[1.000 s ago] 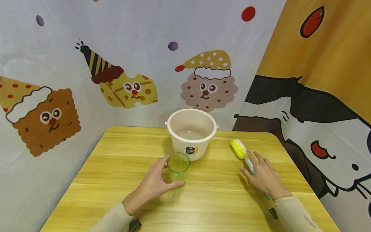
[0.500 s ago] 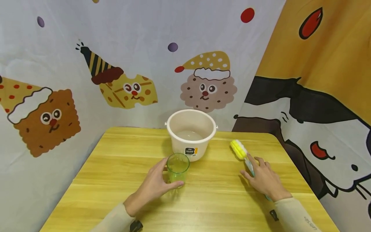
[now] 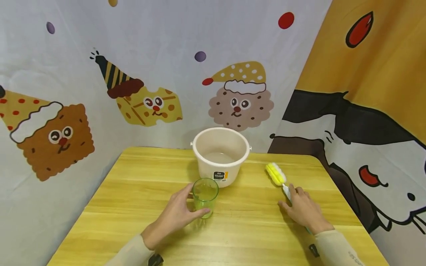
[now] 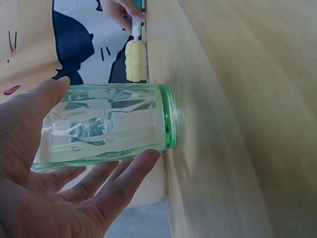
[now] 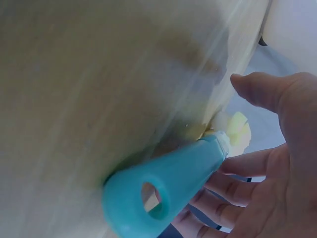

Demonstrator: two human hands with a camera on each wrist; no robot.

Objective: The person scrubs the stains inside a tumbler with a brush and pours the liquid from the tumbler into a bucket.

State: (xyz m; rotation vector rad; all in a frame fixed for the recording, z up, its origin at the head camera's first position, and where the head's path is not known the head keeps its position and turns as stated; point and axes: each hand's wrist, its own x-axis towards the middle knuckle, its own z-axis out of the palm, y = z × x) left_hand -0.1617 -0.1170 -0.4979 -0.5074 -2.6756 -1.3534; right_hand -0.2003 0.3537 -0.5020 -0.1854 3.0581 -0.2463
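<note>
A: ok, what could go wrong from here?

B: imo the green glass [image 3: 204, 195] is the worry. It's upright on the table [image 3: 246, 221], a bit left of the middle, just on the near side of the white bucket [image 3: 234, 171], so a careless shove toward the far edge could clink the 2 together. It looks smooth too, so a lazy hold might slip, and a nudge up near the rim could tip it.

A: and the brush [image 3: 276, 174]?

B: it's lying toward the right edge, yellow-and-white head aimed at the far edge. I reckon a clumsy bump would skid or roll it, cos nothing pins it except maybe some fingers.

A: so how are the hands?

B: left hand [image 3: 179, 210] is curved round the glass, spread about as wide as the glass itself, thumb on 1 side and fingers on the other. Can't tell how hard it's squeezing. Right hand [image 3: 303, 208] is spread loosely over the teal handle [image 5: 183, 171], fingers right by it, thumb well apart. Not a real grip imo, and I can't tell if the fingertips actually touch.
</note>
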